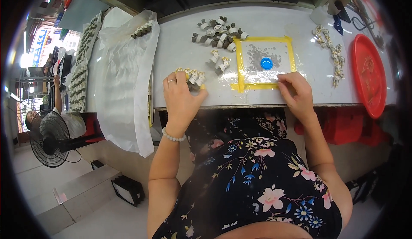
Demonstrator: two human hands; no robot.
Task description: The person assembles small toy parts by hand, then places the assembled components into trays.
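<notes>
My left hand [182,98] is curved around a cluster of small white-and-yellow figurines [196,77] near the table's front edge, its fingers and thumb against them; the palm side is hidden. My right hand [297,94] is closed in a pinch at the lower right corner of a yellow tape square [257,86]. Whatever is between its fingertips is too small to make out. Inside the square, a blue round cap [266,63] sits among grey spots. Two figurines [222,65] stand left of the tape, and a pile of dark-and-white figure parts [219,32] lies behind them.
White sheeting [122,76] drapes over the table's left side, with several dark pieces [142,30] on it. Rows of figurines [78,84] stand farther left. At right are strung small pieces [337,63] and a red tray [368,78]. A black fan [50,138] and another person are at far left.
</notes>
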